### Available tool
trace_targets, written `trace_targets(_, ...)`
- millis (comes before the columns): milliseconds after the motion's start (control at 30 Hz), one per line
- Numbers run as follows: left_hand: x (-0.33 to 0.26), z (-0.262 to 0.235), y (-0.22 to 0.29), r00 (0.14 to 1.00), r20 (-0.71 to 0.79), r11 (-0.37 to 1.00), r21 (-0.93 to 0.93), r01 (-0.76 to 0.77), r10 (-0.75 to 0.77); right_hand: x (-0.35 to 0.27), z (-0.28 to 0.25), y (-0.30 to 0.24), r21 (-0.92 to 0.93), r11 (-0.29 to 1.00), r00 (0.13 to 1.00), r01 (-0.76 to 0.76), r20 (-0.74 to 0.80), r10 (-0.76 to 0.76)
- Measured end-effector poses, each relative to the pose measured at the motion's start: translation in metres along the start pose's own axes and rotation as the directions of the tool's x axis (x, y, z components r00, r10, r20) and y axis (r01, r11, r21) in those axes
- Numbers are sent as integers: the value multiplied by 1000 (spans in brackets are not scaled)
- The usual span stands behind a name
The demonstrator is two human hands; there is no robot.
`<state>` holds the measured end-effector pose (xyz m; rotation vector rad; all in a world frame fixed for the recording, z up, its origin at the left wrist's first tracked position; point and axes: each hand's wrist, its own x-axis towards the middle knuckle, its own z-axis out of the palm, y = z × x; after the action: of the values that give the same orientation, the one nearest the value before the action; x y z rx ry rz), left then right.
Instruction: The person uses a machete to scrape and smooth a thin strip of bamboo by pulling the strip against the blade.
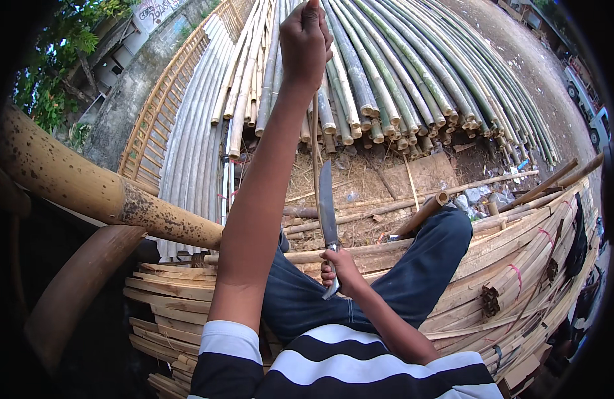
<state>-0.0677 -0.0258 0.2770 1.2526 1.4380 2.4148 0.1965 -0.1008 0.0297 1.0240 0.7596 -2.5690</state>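
My left arm stretches far forward and up, and my left hand [306, 46] is closed in a fist at the top of the view. A thin brown bamboo strip [315, 156] hangs down below this fist, passing just left of the blade. The strip's upper end runs into the closed fingers. Low over my lap, my right hand [343, 269] grips the handle of a large knife [327, 199]. Its broad metal blade points up and away from me, close beside the strip. Whether blade and strip touch, I cannot tell.
Long bamboo poles [387, 73] lie stacked ahead. Split bamboo slats [513, 266] are piled around my seat. A thick bamboo pole [87, 179] crosses at the left, near corrugated sheets [194, 139] and a bamboo rack [164, 100]. Scraps and litter [476, 196] cover the ground.
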Motion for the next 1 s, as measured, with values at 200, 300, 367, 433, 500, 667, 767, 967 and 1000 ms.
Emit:
trace_targets(200, 5, -17, 3, 994, 75, 989, -122, 84, -75, -20, 31, -51, 11, 994, 985, 110, 129, -110)
trace_targets(300, 7, -21, 3, 985, 94, 953, -254, 164, -145, -35, 58, -85, 25, 976, 958, 216, 187, -217)
trace_targets(367, 11, -20, 6, 979, 89, 929, -308, 203, -184, -35, 59, -86, 9, 971, 951, 240, 198, -237)
trace_targets(433, 8, -20, 8, 980, 100, 929, -312, 197, -175, -23, 49, -72, -104, 939, 937, 329, 163, -310)
trace_targets(500, 9, -21, 9, 981, 112, 929, -319, 188, -160, -12, 32, -39, -22, 972, 972, 235, 16, -235)
trace_targets(667, 8, -19, 7, 972, 103, 916, -326, 235, -212, -8, 0, -13, 293, 955, 999, -39, 14, 36)
trace_targets(767, 11, -15, 1, 975, 109, 932, -290, 218, -194, -25, 31, -43, 149, 981, 990, 122, 57, -132)
trace_targets(967, 13, -12, -3, 980, 109, 933, -305, 190, -164, -20, 66, -85, -2, 920, 909, 391, 159, -386)
trace_targets(1000, 12, -10, -4, 980, 111, 931, -308, 194, -167, -10, 56, -78, -34, 916, 910, 399, 138, -392)
